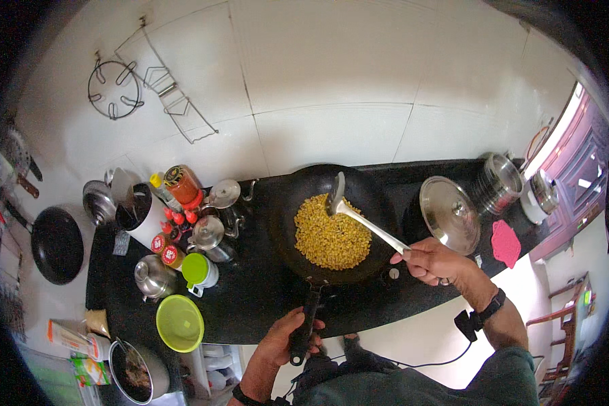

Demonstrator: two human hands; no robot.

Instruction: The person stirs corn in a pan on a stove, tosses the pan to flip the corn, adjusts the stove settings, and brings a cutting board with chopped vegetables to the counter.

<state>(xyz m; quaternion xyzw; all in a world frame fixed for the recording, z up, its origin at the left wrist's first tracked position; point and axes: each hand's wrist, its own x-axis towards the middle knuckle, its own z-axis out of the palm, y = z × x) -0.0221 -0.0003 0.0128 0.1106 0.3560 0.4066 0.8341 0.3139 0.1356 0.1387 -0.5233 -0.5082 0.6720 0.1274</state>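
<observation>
A dark wok (330, 177) sits at the middle of the black counter, with a layer of yellow kernels (330, 238), like corn or beans, in its bottom. My left hand (284, 332) is closed around the wok's black handle (307, 325), which points towards me. In my right hand (431, 261) is the pale handle of a ladle or spatula (365, 223). The tool reaches across the wok, and its head rests at the far edge of the kernels. Whatever the wok stands on is hidden beneath it.
Right of the wok are a metal lid (449, 215), steel pots (502, 177) and a pink cloth or mat (505, 243). Jars, steel pitchers (210, 236) and a green-lidded container (198, 271) crowd the left. Nearer me are a yellow-green basket (180, 323) and a deep pot (155, 373).
</observation>
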